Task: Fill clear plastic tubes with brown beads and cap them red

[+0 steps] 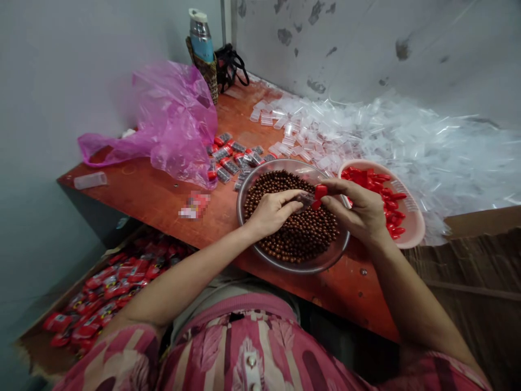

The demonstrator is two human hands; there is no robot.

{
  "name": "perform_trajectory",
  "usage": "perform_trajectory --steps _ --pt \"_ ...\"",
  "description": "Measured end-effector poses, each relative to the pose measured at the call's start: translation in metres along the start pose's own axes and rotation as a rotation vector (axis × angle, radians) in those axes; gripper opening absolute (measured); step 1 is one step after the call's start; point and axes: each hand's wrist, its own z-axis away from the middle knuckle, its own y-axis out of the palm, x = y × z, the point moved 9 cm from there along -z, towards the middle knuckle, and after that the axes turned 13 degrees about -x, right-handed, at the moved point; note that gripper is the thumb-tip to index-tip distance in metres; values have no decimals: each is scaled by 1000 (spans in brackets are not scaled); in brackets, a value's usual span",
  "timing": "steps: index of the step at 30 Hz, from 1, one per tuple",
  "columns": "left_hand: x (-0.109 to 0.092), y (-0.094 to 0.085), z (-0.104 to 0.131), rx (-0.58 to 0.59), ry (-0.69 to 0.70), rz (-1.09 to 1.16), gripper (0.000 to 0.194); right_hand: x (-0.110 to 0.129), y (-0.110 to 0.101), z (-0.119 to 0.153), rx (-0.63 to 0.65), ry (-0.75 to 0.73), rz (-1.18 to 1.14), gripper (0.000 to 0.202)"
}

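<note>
Over a clear bowl [293,268] of shiny brown beads [285,244], my left hand [274,212] pinches a small clear plastic container [304,202]. My right hand [358,209] grips a red cap [320,194] between thumb and fingers, right at the container's end. Whether cap and container are joined I cannot tell. A pink basket [415,231] holding red caps [393,203] stands just right of the bowl, partly behind my right hand. Several filled containers with red caps [230,164] lie behind the bowl to the left.
Clear empty containers [366,130] are heaped along the wall. A pink plastic bag [175,125], a flask [201,41] and a clear tube [90,180] are at the left. Below the orange table [154,201] sits a box of red packets [118,282]. Cardboard [472,277] is at the right.
</note>
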Motion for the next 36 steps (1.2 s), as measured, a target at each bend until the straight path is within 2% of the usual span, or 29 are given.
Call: perform_trajectory --steps 3,6,11,15,18,21,24,26,27,29,31,36 --pt "-8 0 3 -1 74 -57 28 17 11 0 140 -211 75 25" --pt "-12 -2 5 -35 126 -125 26 26 18 3 162 -333 118 25" --pt "-21 -3 11 -87 272 -208 25 35 17 14 109 -420 199 26" --pt "-25 2 19 -50 415 -295 28 41 18 28 99 -505 269 29" --pt "-24 5 21 -21 427 -313 29 39 18 31 88 -498 220 35" --pt "-16 2 14 -20 286 -202 28 25 16 22 85 -329 79 34" --pt "-5 -1 4 -35 58 65 29 -6 13 9 73 107 -241 30" --pt "3 -2 -1 -53 -85 283 33 -28 12 12 19 417 -519 30" --pt "8 -2 -3 -61 -153 382 37 -36 13 16 -4 532 -641 32" --pt "16 -2 -4 -78 -260 514 44 -47 17 25 -20 666 -801 33" --pt "19 -4 -5 -89 -273 516 46 -55 21 34 -14 724 -844 33" --pt "7 -14 -4 -122 -58 233 31 -69 23 34 -77 767 -772 36"
